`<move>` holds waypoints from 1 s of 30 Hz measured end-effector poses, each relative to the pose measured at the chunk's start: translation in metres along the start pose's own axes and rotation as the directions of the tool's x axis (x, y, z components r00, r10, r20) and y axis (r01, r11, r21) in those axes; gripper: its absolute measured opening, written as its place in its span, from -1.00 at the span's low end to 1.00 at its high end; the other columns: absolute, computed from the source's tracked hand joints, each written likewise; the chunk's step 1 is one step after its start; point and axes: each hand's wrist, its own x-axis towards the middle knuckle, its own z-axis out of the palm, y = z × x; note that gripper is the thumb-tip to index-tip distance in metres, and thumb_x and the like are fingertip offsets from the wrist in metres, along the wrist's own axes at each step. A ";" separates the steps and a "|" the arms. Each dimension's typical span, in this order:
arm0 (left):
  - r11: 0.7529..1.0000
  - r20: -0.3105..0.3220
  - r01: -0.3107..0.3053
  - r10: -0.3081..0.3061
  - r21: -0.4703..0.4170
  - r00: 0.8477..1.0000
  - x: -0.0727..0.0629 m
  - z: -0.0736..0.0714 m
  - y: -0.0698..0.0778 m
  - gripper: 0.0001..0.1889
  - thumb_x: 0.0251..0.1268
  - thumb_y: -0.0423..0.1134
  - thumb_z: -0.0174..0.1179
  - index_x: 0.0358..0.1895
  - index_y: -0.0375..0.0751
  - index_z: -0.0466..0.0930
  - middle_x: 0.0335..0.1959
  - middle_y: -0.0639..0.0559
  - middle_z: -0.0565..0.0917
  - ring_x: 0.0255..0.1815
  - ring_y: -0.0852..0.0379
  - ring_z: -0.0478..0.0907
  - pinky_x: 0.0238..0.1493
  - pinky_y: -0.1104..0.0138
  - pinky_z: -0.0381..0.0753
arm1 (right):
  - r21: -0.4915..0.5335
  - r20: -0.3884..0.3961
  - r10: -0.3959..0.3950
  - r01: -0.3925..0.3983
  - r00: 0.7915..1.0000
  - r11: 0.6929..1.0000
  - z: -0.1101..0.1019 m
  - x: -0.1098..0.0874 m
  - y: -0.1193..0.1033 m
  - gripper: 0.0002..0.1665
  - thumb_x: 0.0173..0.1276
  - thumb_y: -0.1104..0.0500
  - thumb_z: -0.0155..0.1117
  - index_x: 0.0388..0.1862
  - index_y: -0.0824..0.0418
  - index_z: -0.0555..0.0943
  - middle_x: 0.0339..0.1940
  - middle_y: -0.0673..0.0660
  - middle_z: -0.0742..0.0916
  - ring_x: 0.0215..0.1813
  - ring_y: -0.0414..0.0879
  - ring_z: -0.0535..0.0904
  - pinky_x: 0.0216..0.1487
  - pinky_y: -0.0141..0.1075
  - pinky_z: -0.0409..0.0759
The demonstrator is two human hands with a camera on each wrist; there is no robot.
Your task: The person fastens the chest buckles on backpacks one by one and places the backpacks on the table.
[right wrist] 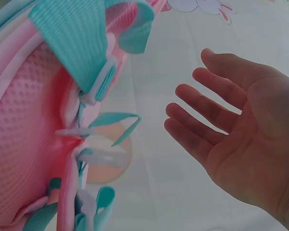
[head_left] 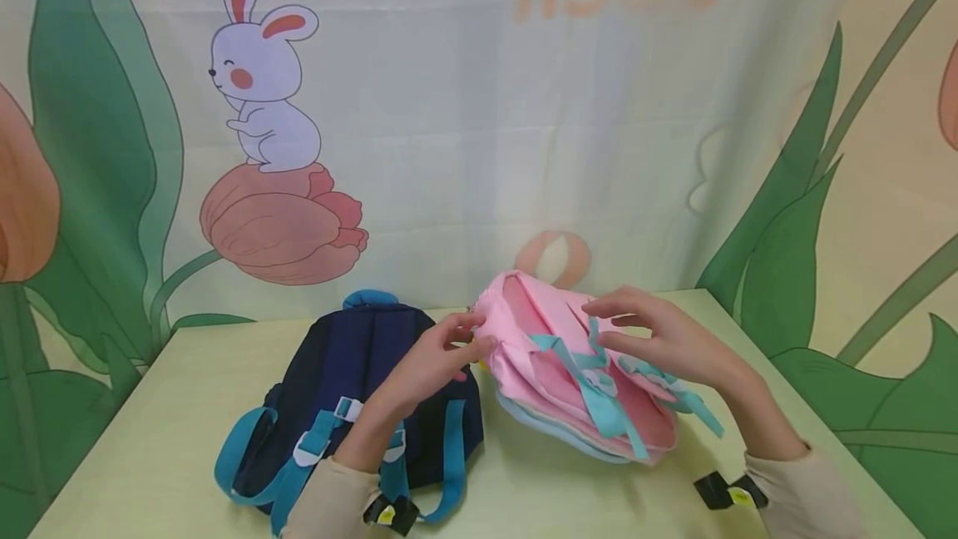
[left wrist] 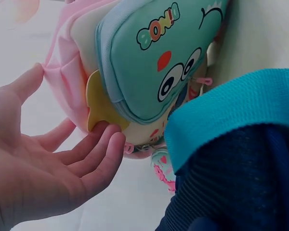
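Note:
A pink backpack [head_left: 516, 318] with turquoise straps [head_left: 599, 402] lies tilted, its strap side up. My left hand [head_left: 430, 364] is at its left end. In the left wrist view the thumb tip touches the pink fabric and the loosely spread fingers reach a yellow flap [left wrist: 100, 103] beside the green cartoon-face pocket [left wrist: 149, 62]. My right hand [head_left: 669, 338] hovers over the backpack's right side, near a strap. Its fingers are spread, with a gap to the bag in the right wrist view.
A navy backpack [head_left: 359, 356] with teal straps [head_left: 452, 464] lies on the table [head_left: 195, 389] to the left, partly under my left forearm. A small charm [left wrist: 164, 166] hangs by the pink bag. A printed curtain [head_left: 449, 106] stands behind the table.

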 end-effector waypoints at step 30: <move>0.976 0.144 0.142 -0.166 0.163 0.976 0.018 0.027 -0.026 -0.33 0.23 0.09 0.29 0.28 -0.21 0.31 -0.09 -0.09 0.58 -0.02 -0.07 0.57 -0.12 0.23 0.53 | -0.059 0.067 0.157 -0.154 0.985 0.986 0.000 -0.036 0.068 -0.51 0.41 0.05 0.31 0.23 0.25 0.56 0.14 0.19 0.69 0.17 0.12 0.61 0.19 -0.01 0.58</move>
